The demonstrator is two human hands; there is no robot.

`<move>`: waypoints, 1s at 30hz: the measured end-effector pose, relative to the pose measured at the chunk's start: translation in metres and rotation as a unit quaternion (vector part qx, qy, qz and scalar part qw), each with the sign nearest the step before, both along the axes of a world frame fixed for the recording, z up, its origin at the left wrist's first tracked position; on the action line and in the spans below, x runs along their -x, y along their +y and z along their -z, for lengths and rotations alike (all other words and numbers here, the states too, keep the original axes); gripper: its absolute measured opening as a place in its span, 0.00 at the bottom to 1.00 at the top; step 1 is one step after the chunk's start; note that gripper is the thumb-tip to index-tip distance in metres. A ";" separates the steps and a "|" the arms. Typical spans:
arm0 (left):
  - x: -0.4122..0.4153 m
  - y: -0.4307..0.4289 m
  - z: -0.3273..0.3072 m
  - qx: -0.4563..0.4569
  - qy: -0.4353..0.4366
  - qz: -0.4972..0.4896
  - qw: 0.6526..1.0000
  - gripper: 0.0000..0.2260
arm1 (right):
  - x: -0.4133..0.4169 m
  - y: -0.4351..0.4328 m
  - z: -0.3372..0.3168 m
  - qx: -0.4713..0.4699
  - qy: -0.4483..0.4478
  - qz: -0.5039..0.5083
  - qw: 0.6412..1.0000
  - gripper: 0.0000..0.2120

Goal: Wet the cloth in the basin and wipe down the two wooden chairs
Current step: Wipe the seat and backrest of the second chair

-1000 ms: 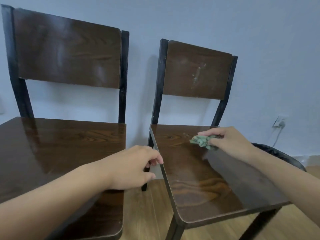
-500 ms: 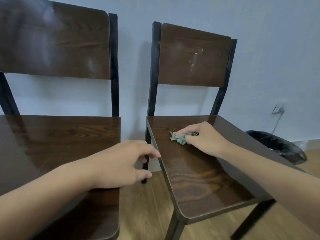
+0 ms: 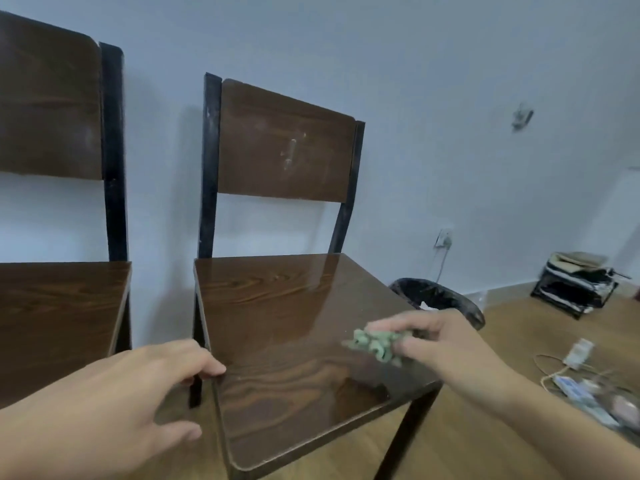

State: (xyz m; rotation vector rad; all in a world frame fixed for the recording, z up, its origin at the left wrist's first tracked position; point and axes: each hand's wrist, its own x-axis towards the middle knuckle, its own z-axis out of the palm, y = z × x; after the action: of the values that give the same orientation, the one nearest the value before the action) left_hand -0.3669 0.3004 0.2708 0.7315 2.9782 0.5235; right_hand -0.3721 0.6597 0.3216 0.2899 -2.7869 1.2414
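Right hand (image 3: 446,344): fingers and thumb pinched together on a crumpled green cloth (image 3: 375,342), holding it at the right edge of the right chair's seat (image 3: 294,323); motion blur hides whether the cloth touches the wood. Left hand (image 3: 114,403): fingers loosely spread, holding nothing, fingertips (image 3: 213,368) touching the left edge of that seat.

Right chair: glossy dark wood-grain seat, black metal frame, pale scuff marks on the backrest (image 3: 287,147). Left chair (image 3: 59,306): same build, just beside the right one, partly out of frame. Both stand against a pale wall.

On the wooden floor, right of the chairs: a bin with a black liner (image 3: 440,297), a power strip with tangled cords (image 3: 571,389), and, farther off, a black stacked tray (image 3: 576,287). A wall socket (image 3: 444,237) carries a plug. No legible writing.
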 end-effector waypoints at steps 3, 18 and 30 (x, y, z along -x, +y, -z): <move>-0.001 0.001 -0.002 -0.020 0.012 0.011 1.000 0.19 | 0.074 0.047 0.003 -0.040 0.038 0.160 0.986 0.15; 0.004 -0.014 0.010 0.000 0.030 -0.008 1.000 0.35 | 0.006 -0.050 0.041 -0.034 -0.010 -0.077 0.996 0.19; 0.015 -0.014 0.010 0.004 0.034 0.015 0.999 0.18 | 0.024 0.048 0.014 -0.010 0.078 0.222 0.972 0.16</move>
State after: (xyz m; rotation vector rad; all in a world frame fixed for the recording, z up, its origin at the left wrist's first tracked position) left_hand -0.3823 0.2863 0.2608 0.8089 3.0238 0.4947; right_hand -0.3958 0.7075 0.3081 -0.2174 -2.5337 1.0321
